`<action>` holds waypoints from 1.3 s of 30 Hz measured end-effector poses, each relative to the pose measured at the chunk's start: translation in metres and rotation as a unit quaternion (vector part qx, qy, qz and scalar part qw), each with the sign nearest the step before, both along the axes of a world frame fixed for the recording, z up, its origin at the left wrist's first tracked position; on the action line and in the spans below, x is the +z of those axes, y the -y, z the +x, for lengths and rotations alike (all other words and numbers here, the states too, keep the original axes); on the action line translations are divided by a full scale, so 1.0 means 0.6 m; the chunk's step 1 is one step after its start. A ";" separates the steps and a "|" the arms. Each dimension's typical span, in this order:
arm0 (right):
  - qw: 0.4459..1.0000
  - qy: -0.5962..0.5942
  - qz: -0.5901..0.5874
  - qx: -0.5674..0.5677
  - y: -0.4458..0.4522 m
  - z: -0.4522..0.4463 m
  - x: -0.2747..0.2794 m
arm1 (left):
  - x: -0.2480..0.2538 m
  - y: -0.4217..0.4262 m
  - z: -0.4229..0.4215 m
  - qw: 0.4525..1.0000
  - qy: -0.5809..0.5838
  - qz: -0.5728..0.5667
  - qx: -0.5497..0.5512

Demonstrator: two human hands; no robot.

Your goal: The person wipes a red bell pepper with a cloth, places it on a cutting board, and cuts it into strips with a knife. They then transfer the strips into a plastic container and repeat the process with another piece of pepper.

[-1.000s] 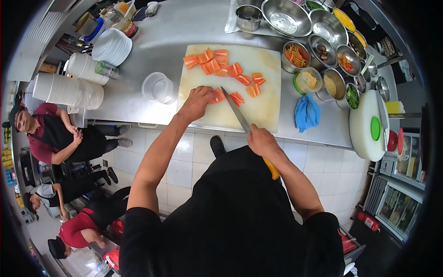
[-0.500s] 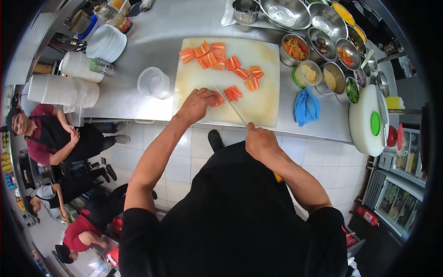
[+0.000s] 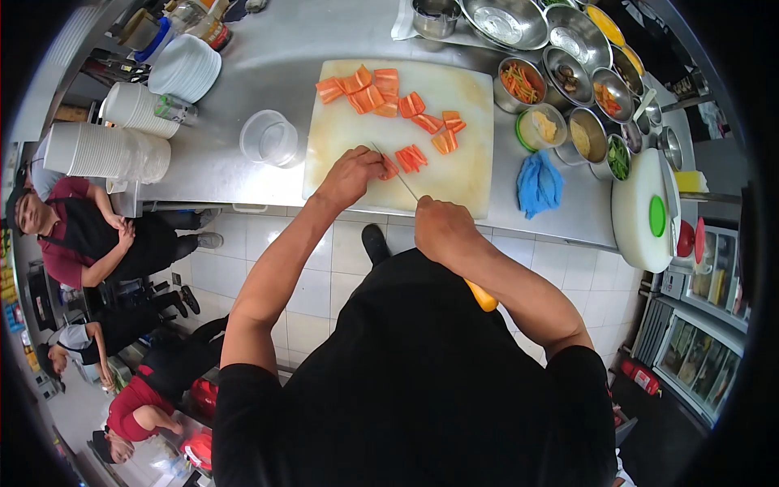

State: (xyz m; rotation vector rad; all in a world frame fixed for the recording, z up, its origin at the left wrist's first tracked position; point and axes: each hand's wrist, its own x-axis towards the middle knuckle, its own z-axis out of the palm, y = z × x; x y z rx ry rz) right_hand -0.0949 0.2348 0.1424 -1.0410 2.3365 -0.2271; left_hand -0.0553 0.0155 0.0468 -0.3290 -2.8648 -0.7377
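Head view: toward the near side of the cutting board (image 3: 454, 178), the left hand (image 3: 353, 176) is clamped with bent fingers on a red pepper piece (image 3: 390, 168), probably to pin it against slipping. The right hand (image 3: 445, 228), over the board's near edge, is wrapped around a knife (image 3: 397, 174), whose blade slants across the board close beside that piece, an angle that seems to suit the wrist. Pepper strips (image 3: 408, 160) lie on the board just right of the blade, likely kept from the pinning fingers; wider pepper pieces (image 3: 367, 99) sit toward the board's far side, apparently leaving working room nearer.
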 end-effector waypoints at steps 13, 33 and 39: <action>0.995 0.046 0.085 -0.035 -0.095 0.045 0.031 | -0.017 0.000 0.007 1.000 -0.008 0.001 0.023; 0.999 0.023 -0.029 -0.017 -0.034 0.013 -0.009 | -0.021 -0.008 0.013 0.999 -0.022 0.011 0.037; 0.997 0.052 0.057 -0.013 -0.088 0.031 0.019 | -0.026 -0.002 0.017 0.998 -0.041 0.023 0.049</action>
